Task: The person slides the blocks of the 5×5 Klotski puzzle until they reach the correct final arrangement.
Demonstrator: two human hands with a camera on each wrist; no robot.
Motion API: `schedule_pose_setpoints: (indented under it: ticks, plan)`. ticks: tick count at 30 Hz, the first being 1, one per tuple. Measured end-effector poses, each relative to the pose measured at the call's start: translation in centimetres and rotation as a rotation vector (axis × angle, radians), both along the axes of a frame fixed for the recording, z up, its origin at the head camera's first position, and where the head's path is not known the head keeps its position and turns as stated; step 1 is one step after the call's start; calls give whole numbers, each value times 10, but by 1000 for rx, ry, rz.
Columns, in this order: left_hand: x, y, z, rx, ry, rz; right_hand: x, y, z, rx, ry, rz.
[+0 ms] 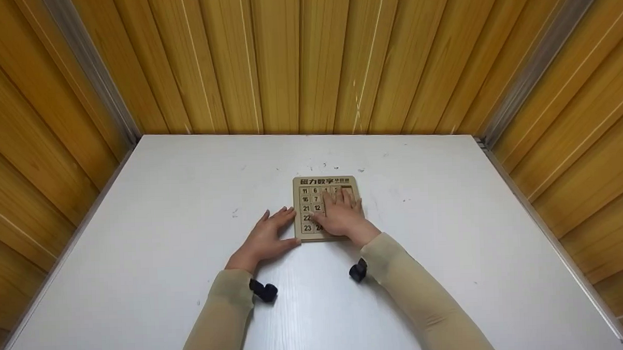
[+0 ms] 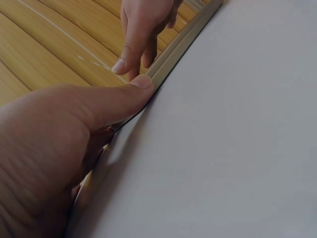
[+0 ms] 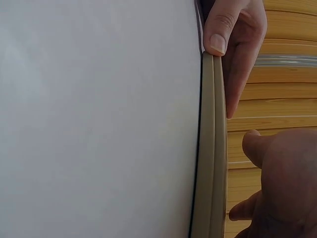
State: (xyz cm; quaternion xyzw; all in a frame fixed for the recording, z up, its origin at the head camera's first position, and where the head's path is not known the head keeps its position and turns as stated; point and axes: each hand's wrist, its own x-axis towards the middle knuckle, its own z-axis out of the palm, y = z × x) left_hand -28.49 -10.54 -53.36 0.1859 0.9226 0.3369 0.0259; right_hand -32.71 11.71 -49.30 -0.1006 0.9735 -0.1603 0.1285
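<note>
A wooden number sliding puzzle (image 1: 298, 217) lies flat on the white table, with dark printed characters along its far edge and numbered tiles in rows. My left hand (image 1: 264, 239) holds its near left corner, the thumb on the near edge and the fingers along the left side. In the left wrist view the left thumb (image 2: 119, 99) presses that edge. My right hand (image 1: 341, 215) reaches over the tiles with fingers spread, fingertips at the upper rows; it hides much of the right columns. From the right wrist view, the right hand (image 3: 287, 178) hovers close over the board's edge (image 3: 210, 148).
The white table (image 1: 138, 253) stretches out on all sides of the puzzle, with small dark marks beyond it. Wood-panelled walls (image 1: 276, 62) enclose the table at the back and both sides. A black wrist camera (image 1: 263, 290) sits at the left sleeve.
</note>
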Motion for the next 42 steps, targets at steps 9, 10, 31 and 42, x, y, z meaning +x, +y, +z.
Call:
schedule_pose_setpoints:
  ticks: [9, 10, 31, 42]
  plan:
    - [1, -1, -1, 6, 7, -3, 12, 15, 0, -42, 33, 20]
    - [1, -1, -1, 11, 10, -2, 14, 17, 0, -42, 34, 26]
    - [0, -1, -3, 12, -13, 8, 23, 29, 1, -46, 16, 32]
    - [0, -1, -2, 9, 0, -6, 13, 29, 1, -24, -3, 28]
